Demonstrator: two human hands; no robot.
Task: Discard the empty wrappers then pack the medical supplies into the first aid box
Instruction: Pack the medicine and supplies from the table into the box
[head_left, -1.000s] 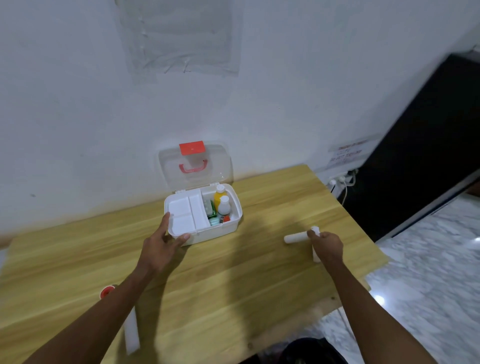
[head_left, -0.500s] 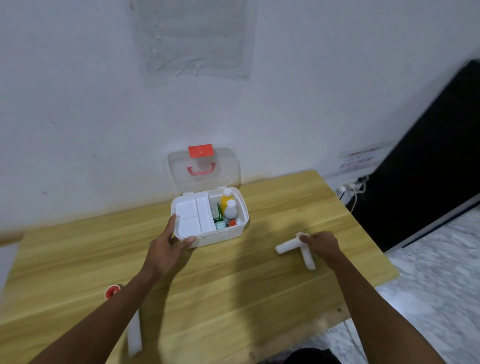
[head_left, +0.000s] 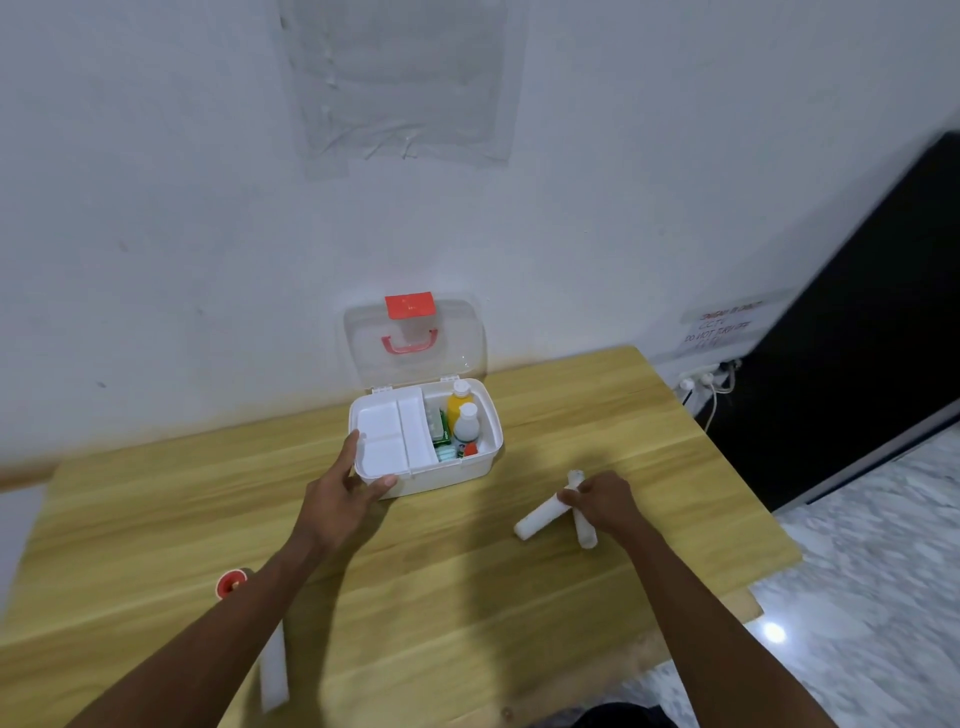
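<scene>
The white first aid box (head_left: 470, 470) stands open at the back of the wooden table (head_left: 441, 613), its clear lid (head_left: 415, 338) leaning on the wall. A white tray insert (head_left: 389, 434) fills its left half; a yellow bottle (head_left: 458, 402), a white bottle (head_left: 466, 426) and small packets fill the right. My left hand (head_left: 340, 501) grips the box's front left corner. My right hand (head_left: 602, 501) is closed on two white bandage rolls (head_left: 537, 519) crossed on the table. A third white roll (head_left: 272, 670) lies near my left forearm, beside a red-and-white tape roll (head_left: 228, 583).
The table's right edge (head_left: 774, 525) drops to a marble floor. A black panel (head_left: 857, 338) stands to the right, with a power strip and cables (head_left: 706, 376) by the wall.
My right hand has drawn the two crossed rolls leftward, nearer the box. My left hand stays on the box corner. The camera has shifted.
</scene>
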